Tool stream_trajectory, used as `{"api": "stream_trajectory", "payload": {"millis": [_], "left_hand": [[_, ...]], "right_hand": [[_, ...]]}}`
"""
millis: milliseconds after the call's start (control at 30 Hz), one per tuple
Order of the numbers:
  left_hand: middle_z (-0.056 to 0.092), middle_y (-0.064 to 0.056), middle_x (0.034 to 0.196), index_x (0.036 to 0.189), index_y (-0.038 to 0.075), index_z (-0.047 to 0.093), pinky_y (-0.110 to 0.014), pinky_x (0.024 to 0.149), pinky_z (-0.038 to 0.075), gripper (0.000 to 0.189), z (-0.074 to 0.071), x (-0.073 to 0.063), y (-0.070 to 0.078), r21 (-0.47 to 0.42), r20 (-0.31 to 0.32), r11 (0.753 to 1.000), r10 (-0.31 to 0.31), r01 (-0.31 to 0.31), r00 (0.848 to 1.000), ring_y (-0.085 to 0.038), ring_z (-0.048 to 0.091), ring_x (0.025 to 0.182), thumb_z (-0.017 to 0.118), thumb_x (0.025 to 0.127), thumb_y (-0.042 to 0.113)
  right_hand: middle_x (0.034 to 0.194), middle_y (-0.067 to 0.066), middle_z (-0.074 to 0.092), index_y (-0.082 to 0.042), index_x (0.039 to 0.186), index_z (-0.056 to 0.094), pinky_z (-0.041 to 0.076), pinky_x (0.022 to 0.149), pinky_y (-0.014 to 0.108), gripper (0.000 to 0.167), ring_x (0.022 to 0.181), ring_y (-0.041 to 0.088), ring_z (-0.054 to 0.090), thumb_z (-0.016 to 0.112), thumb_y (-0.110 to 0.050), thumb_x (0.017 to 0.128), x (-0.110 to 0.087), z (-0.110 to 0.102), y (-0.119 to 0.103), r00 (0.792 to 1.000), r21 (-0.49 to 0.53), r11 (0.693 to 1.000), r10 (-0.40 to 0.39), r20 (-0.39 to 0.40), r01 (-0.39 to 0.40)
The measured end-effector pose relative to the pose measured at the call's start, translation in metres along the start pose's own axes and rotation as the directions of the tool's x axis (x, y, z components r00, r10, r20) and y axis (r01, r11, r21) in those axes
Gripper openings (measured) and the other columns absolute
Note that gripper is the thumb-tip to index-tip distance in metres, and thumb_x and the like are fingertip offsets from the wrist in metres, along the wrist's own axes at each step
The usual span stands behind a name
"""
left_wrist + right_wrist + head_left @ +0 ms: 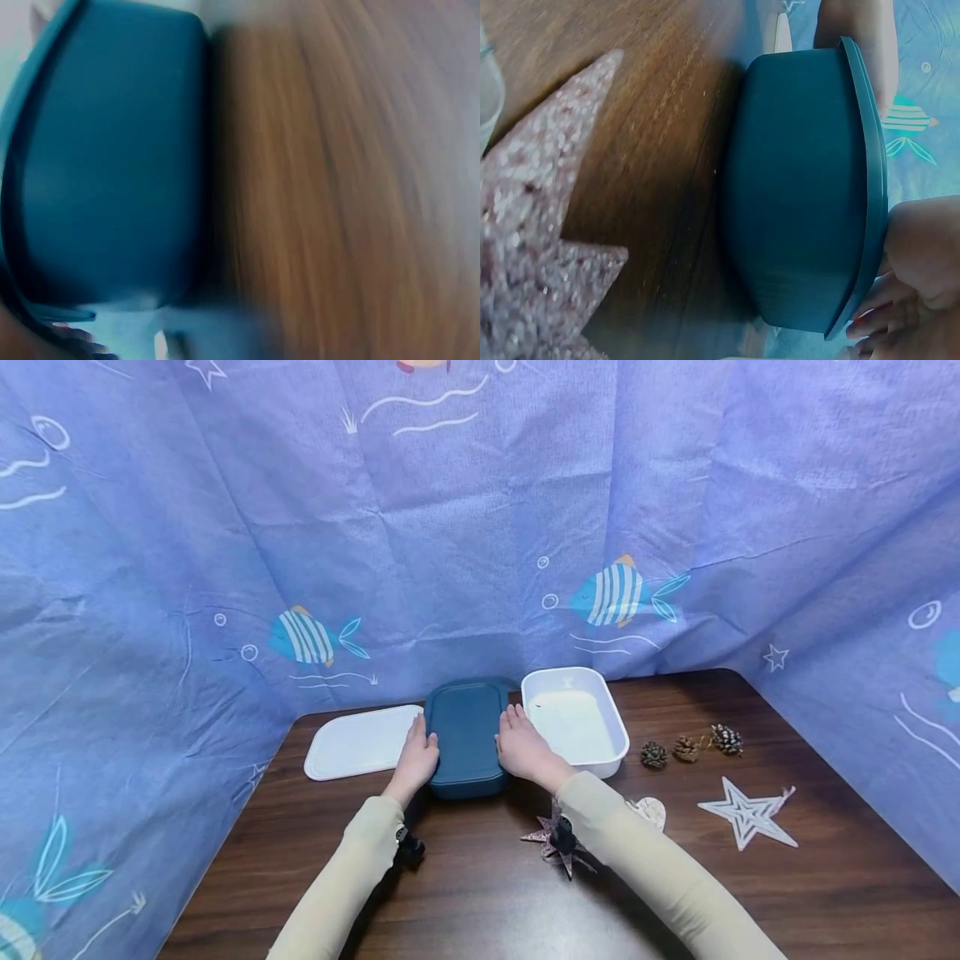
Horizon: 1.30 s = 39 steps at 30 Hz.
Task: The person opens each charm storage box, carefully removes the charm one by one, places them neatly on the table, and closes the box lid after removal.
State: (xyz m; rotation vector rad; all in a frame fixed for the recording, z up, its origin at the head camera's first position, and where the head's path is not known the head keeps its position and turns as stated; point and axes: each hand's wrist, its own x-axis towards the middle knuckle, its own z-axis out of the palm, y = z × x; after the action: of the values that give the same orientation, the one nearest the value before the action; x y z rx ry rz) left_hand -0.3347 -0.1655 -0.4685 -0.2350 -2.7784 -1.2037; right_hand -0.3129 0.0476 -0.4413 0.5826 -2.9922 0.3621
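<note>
A dark blue rectangular box (468,731) with its lid on stands at the back of the table. My left hand (416,762) rests along its left side, fingers extended forward. On the opposite side, my right hand (522,747) lies by the lid edge with its fingers straight. In the right wrist view, the box (799,187) shows its near wall and overhanging lid rim, with the right hand (922,277) against that rim. The left wrist view is blurred and shows mostly the box wall (112,165).
A flat white lid (360,745) lies left of the box. To the right stands an open white container (617,735). Further right are pinecones (686,748) and a white star (748,812). A glittery star (536,837) and a white ornament (652,811) lie near the right forearm.
</note>
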Motion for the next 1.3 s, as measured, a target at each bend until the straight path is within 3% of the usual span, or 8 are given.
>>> {"api": "stream_trajectory", "payload": {"millis": [100,200,367,733,867,967,1167,1300], "left_hand": [[0.015,-0.028,0.163,0.156,-0.009,0.021,-0.057,0.121,0.011,0.06,-0.002,-0.001,0.001,0.149,-0.005,0.982,0.12,-0.118,0.993,-0.042,0.008,0.152,0.04,0.109,0.023],[0.016,-0.024,0.165,0.157,-0.002,0.027,-0.062,0.12,0.008,0.064,-0.003,-0.002,0.004,0.265,0.052,0.944,0.188,-0.195,0.981,-0.039,0.006,0.153,0.041,0.109,0.037],[0.022,-0.02,0.164,0.157,0.006,0.035,-0.061,0.12,0.008,0.065,-0.003,-0.001,0.008,0.368,0.161,0.903,0.172,-0.221,0.972,-0.036,0.008,0.154,0.04,0.107,0.048],[0.022,-0.021,0.163,0.157,0.005,0.034,-0.059,0.121,0.013,0.066,-0.003,0.0,0.008,0.424,0.209,0.872,0.168,-0.245,0.963,-0.037,0.009,0.153,0.038,0.108,0.048],[0.023,-0.021,0.163,0.157,0.005,0.034,-0.06,0.12,0.014,0.065,-0.002,0.0,0.007,0.424,0.203,0.874,0.164,-0.238,0.965,-0.037,0.01,0.153,0.039,0.108,0.048],[0.024,-0.021,0.163,0.157,0.003,0.032,-0.061,0.12,0.014,0.067,-0.002,0.0,0.006,0.392,0.188,0.89,0.17,-0.232,0.967,-0.037,0.011,0.153,0.041,0.107,0.047],[0.021,-0.023,0.163,0.161,0.0,0.003,-0.057,0.12,0.017,0.076,-0.009,0.002,-0.002,0.132,0.098,0.969,0.198,-0.21,0.975,-0.038,0.017,0.151,0.044,0.109,0.037],[0.017,-0.026,0.163,0.16,0.001,-0.001,-0.051,0.122,0.017,0.075,-0.029,0.006,-0.012,0.025,0.041,0.984,0.175,-0.176,0.984,-0.038,0.018,0.151,0.045,0.109,0.031]], "right_hand": [[0.156,0.035,0.028,0.018,0.147,0.035,0.016,0.123,0.046,0.052,0.149,0.043,0.021,0.041,-0.018,0.109,0.002,0.004,-0.003,1.0,0.011,1.0,-0.007,0.002,0.007],[0.157,0.035,0.025,0.017,0.149,0.032,0.018,0.123,0.046,0.056,0.15,0.043,0.019,0.04,-0.023,0.11,0.004,0.007,-0.007,1.0,0.061,0.998,0.001,0.002,-0.001],[0.158,0.035,0.023,0.017,0.148,0.032,0.018,0.123,0.046,0.064,0.15,0.043,0.017,0.036,-0.035,0.11,0.007,0.012,-0.009,1.0,0.066,0.998,0.007,-0.008,-0.006],[0.159,0.033,0.021,0.014,0.15,0.033,0.017,0.123,0.045,0.066,0.151,0.042,0.015,0.038,-0.038,0.11,0.008,0.015,-0.012,1.0,0.017,1.0,0.017,0.006,-0.017],[0.159,0.032,0.022,0.014,0.149,0.034,0.016,0.123,0.045,0.066,0.151,0.041,0.015,0.037,-0.038,0.11,0.008,0.016,-0.011,1.0,0.005,1.0,0.009,0.004,-0.009],[0.158,0.033,0.024,0.015,0.148,0.036,0.017,0.123,0.045,0.065,0.151,0.042,0.017,0.039,-0.038,0.109,0.008,0.016,-0.011,1.0,0.009,1.0,0.007,-0.008,-0.007],[0.156,0.036,0.027,0.013,0.147,0.04,0.023,0.121,0.049,0.062,0.148,0.047,0.022,0.046,-0.034,0.107,0.006,0.012,-0.015,0.999,0.072,0.997,0.007,-0.045,-0.003],[0.158,0.032,0.027,0.008,0.151,0.037,0.023,0.12,0.053,0.062,0.149,0.046,0.02,0.049,-0.033,0.107,0.008,0.006,-0.024,0.999,0.141,0.99,0.004,-0.052,0.003]]}}
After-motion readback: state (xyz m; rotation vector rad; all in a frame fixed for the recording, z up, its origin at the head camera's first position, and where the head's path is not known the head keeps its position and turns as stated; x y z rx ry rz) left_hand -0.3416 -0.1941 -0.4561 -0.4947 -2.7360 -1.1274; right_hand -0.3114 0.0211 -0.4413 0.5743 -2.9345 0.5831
